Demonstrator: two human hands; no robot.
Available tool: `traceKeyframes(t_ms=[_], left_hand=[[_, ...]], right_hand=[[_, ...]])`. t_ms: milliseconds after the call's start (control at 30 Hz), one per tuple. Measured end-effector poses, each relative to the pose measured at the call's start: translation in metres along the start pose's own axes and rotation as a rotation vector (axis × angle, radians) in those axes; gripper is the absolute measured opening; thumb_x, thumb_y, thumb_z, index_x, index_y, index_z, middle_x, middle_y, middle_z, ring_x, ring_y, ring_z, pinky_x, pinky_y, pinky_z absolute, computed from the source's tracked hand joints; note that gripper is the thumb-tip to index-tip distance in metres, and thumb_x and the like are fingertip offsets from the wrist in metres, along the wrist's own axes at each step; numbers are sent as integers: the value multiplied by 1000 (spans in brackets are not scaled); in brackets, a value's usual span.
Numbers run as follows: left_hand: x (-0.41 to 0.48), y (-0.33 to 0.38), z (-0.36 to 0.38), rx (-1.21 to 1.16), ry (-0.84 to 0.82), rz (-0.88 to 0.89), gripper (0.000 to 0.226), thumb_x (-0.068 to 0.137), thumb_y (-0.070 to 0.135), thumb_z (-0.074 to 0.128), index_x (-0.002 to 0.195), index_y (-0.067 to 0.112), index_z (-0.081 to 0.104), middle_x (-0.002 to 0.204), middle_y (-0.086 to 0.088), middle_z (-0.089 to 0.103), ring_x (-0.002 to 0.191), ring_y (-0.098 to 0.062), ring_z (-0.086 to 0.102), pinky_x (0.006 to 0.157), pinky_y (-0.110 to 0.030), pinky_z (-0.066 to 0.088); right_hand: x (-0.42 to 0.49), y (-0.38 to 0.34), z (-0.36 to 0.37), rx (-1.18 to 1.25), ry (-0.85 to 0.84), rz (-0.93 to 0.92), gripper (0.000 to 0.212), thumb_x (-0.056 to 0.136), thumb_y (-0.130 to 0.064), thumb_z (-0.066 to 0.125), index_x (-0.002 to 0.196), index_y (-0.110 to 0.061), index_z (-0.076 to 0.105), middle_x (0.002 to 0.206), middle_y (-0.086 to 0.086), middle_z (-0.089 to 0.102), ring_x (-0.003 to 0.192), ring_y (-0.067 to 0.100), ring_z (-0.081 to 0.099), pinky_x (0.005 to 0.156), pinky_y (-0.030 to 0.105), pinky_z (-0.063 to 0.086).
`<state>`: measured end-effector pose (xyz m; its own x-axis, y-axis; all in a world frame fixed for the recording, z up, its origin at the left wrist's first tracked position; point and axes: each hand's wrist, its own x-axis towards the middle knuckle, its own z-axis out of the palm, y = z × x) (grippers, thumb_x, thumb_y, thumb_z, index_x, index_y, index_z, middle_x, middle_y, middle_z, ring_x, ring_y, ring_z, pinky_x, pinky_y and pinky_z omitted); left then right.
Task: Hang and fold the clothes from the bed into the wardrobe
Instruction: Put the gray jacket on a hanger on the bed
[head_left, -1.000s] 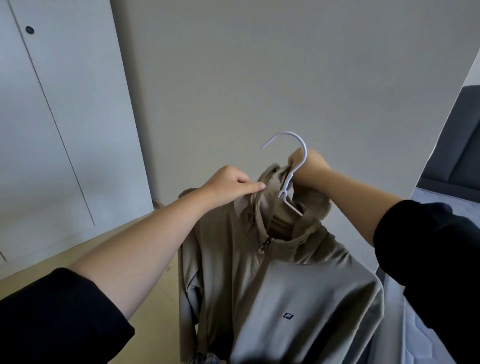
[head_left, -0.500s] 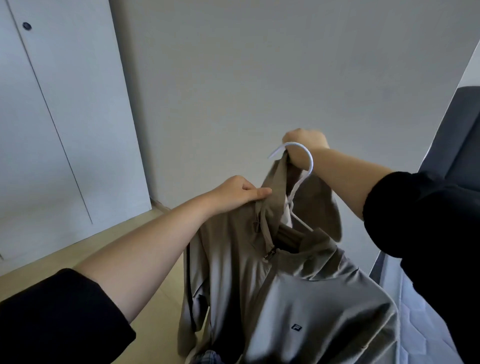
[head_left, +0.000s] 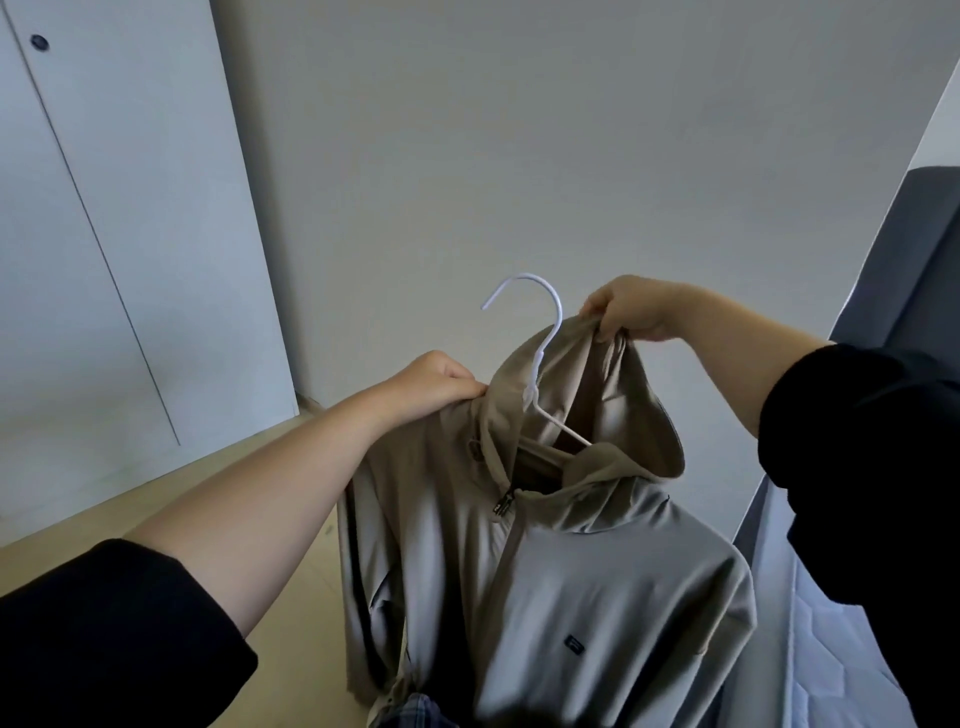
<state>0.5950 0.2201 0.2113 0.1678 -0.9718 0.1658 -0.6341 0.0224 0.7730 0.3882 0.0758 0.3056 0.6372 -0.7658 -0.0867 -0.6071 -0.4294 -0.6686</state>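
A beige hooded zip jacket (head_left: 582, 582) hangs in front of me on a white hanger (head_left: 540, 358), whose hook sticks up free between my hands. My left hand (head_left: 436, 384) grips the jacket's left shoulder by the collar. My right hand (head_left: 628, 312) pinches the top edge of the hood and holds it up to the right of the hook. The hanger's arms are mostly hidden inside the jacket. A white wardrobe (head_left: 119, 208) with shut doors stands at the left.
A plain grey wall (head_left: 519, 156) fills the view ahead. Light wooden floor (head_left: 218, 483) runs below the wardrobe. The bed's mattress (head_left: 831, 649) and dark headboard (head_left: 904, 249) are at the right edge. A bit of plaid fabric (head_left: 415, 714) shows at the bottom.
My right hand has let go of the hanger's hook and now pinches the hood, lifted out to the right. My left hand stays on the shoulder.
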Motion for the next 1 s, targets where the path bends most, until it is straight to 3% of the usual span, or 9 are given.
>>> traceKeyframes(t_ms=[100, 167, 300, 367, 567, 633, 700, 800, 1000], left_hand=[[-2, 7, 5, 3, -67, 4, 61, 88, 20, 63, 35, 21, 33, 40, 10, 25, 38, -4, 26, 43, -17, 23], [-4, 13, 11, 44, -123, 18, 56, 88, 21, 61, 41, 23, 31, 43, 8, 24, 41, -7, 24, 45, -21, 21], [-8, 22, 20, 103, -200, 46, 50, 88, 15, 59, 49, 19, 27, 45, 8, 19, 45, -9, 18, 48, -23, 17], [-10, 22, 20, 94, -211, 49, 51, 88, 16, 59, 50, 20, 25, 48, 7, 17, 47, -10, 17, 49, -24, 16], [-5, 15, 18, 94, -69, -1, 58, 86, 24, 64, 43, 23, 26, 44, 8, 19, 44, -8, 20, 46, -24, 16], [0, 10, 18, 128, 38, -8, 55, 86, 25, 66, 41, 21, 34, 42, 7, 25, 44, -7, 26, 46, -24, 21], [6, 3, 16, 173, 167, -24, 46, 86, 26, 66, 45, 20, 47, 42, 9, 38, 45, -4, 36, 48, -20, 28], [8, -6, 11, 149, 321, -90, 26, 83, 27, 66, 58, 20, 63, 48, 13, 54, 53, -3, 48, 54, -19, 36], [12, -12, 0, 42, 484, -118, 19, 89, 27, 59, 74, 22, 69, 47, 12, 56, 53, 2, 51, 57, -20, 37]], right_hand=[[10, -10, 3, -334, 728, -184, 28, 77, 8, 43, 90, -6, 64, 91, 15, 64, 90, 35, 58, 67, 29, 43], [13, -24, -5, -321, 947, -215, 22, 79, 3, 41, 90, -6, 58, 90, 16, 62, 84, 36, 55, 65, 33, 41], [20, -47, -5, -793, 721, 30, 8, 85, -4, 47, 81, -10, 49, 76, 7, 50, 79, 31, 55, 64, 32, 39], [21, -47, -4, -834, 595, 86, 12, 85, -5, 48, 74, -9, 46, 73, 5, 47, 74, 26, 52, 63, 29, 39], [23, -13, 2, -106, 368, 192, 30, 89, 2, 43, 62, -3, 54, 44, 9, 57, 50, 24, 56, 55, 29, 49], [15, -6, 15, 455, 100, 272, 22, 96, 1, 45, 78, 2, 57, 55, 15, 65, 51, 24, 65, 57, 30, 56], [10, 6, 27, 701, -73, 230, 10, 98, -7, 48, 102, 1, 53, 82, 24, 66, 64, 29, 69, 68, 36, 57], [8, 18, 42, 356, -24, 168, 24, 100, -24, 47, 116, -6, 49, 90, 18, 65, 74, 26, 65, 68, 35, 51], [-5, 32, 44, 77, 117, -52, 53, 101, -46, 35, 99, -5, 69, 79, 9, 67, 66, 19, 60, 64, 27, 49]])
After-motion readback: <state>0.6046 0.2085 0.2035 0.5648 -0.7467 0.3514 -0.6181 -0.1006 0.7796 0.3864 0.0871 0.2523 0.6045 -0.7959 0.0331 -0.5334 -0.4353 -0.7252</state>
